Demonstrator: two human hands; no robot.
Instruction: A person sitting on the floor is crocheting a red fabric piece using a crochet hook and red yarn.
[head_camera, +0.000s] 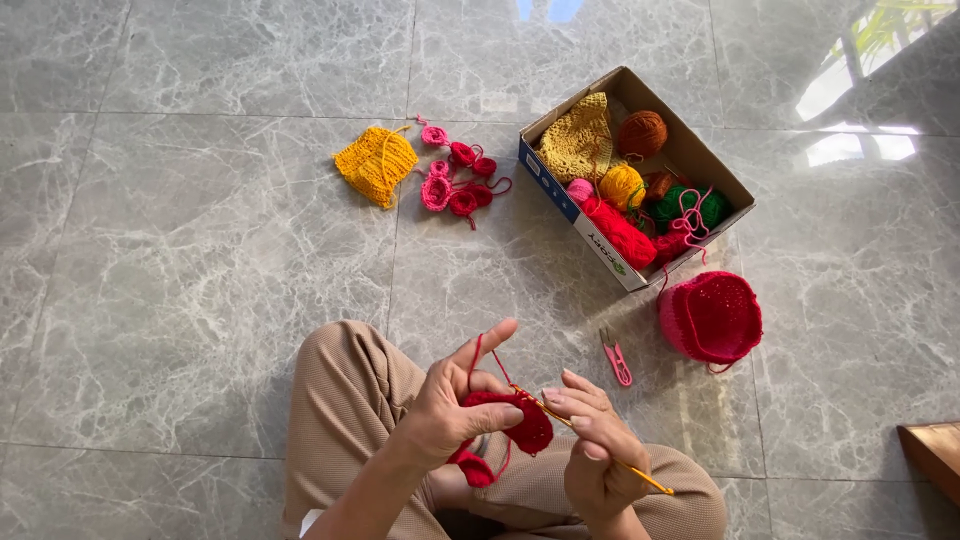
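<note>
The wooden object (932, 455) is cut off at right; box (700, 165) contents overlap, partly hidden.

One view only, from a camera worn on the person's head. It looks steeply down and forward onto the grey marble floor (200, 250). The person's knees and both hands sit close, at the bottom centre of the frame. The cardboard box (690, 150) lies farther off, upper right. No second view exists, so no overlap applies.
</note>
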